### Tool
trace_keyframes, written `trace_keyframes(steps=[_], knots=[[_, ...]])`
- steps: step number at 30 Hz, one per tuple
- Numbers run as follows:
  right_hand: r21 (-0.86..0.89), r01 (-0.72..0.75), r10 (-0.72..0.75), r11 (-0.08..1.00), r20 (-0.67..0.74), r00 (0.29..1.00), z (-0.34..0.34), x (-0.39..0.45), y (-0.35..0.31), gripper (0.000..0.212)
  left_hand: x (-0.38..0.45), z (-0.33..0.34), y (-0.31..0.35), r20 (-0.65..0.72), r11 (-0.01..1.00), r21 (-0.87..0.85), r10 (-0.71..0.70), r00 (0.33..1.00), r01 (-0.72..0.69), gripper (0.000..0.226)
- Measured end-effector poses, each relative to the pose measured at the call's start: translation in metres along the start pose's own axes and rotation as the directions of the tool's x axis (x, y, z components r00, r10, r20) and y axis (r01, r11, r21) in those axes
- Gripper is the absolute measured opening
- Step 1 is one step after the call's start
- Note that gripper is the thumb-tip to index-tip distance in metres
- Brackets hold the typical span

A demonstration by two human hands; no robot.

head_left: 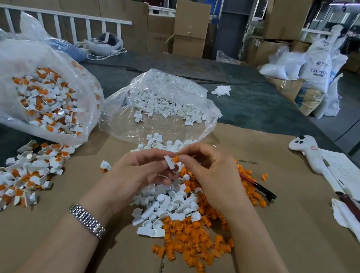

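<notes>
Now, at the centre of the frame, the left hand (144, 168) pinches a white cap (169, 161) tilted toward the right hand (206, 170), whose fingertips grip an orange plug (176, 159) touching it, seemingly lined up for pushing in.

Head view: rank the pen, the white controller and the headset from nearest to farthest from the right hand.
1. pen, just right of the right hand.
2. white controller, farther right on the cardboard.
3. headset, far back left.
</notes>
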State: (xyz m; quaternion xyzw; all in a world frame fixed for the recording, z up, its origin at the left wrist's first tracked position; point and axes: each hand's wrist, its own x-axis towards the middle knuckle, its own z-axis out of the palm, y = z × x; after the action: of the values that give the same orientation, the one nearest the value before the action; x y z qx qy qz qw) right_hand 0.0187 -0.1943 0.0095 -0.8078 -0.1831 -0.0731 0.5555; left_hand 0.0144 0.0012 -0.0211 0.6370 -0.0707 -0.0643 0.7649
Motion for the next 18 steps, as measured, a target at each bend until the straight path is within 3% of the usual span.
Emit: trace_keyframes(steps=[5, 11, 15, 18], knots=[[-0.124, 0.085, -0.09, 0.989, -0.031, 0.995, 0.005, 0.0, 0.001, 0.005, -0.003, 0.004, 0.004, -0.005, 0.999, -0.03, 0.015, 1.0, -0.015, 0.023], [-0.187, 0.145, -0.162, 0.972, -0.082, 0.983, 0.014, -0.001, 0.003, 0.005, -0.003, 0.008, 0.002, -0.071, 0.994, 0.078, 0.086, 0.994, -0.081, 0.022], [-0.103, 0.126, -0.136, 0.987, -0.101, 0.986, 0.02, -0.003, 0.0, 0.007, -0.002, 0.01, 0.004, -0.054, 0.994, -0.07, 0.074, 0.996, -0.078, 0.022], [0.022, 0.103, -0.103, 0.994, -0.015, 0.995, 0.014, -0.004, -0.002, 0.019, -0.001, 0.006, 0.007, -0.031, 0.979, -0.191, 0.072, 0.997, -0.076, 0.024]])
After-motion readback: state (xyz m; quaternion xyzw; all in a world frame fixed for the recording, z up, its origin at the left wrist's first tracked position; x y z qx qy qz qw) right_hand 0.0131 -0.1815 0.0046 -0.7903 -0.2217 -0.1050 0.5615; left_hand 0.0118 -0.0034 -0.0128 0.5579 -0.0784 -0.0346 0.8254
